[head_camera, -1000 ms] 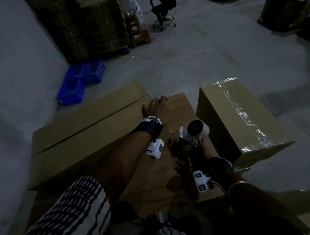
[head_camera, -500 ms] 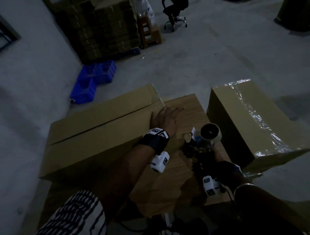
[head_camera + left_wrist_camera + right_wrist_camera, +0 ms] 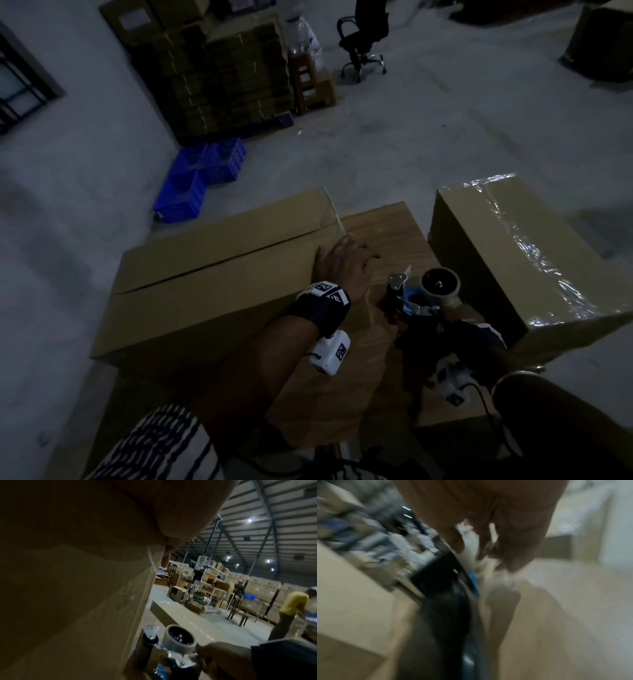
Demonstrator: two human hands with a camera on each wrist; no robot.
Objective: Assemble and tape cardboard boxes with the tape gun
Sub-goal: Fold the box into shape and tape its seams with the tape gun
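A long brown cardboard box (image 3: 212, 267) lies on the wooden table (image 3: 380, 226), its top flaps meeting in a seam. My left hand (image 3: 346, 260) rests flat against the box's right end, with the palm (image 3: 120, 513) pressed on the cardboard (image 3: 68, 601). My right hand (image 3: 459, 317) grips the handle of the tape gun (image 3: 421, 294) just right of the left wrist, over the table. The tape roll (image 3: 178, 637) faces up. The right wrist view is blurred and shows my fingers (image 3: 513, 536) over the gun's dark body (image 3: 447, 591).
A taped box (image 3: 534, 260) stands right of the table. Blue crates (image 3: 198, 181), stacked flat cartons (image 3: 219, 75), a stool and an office chair (image 3: 363, 37) are on the floor beyond. Shelving and two people, one in yellow (image 3: 293, 604), show in the left wrist view.
The head view has tilted up and drawn back. My left hand has slid from the table's far edge back onto the box's right end. The tape gun stays beside it in my right hand.
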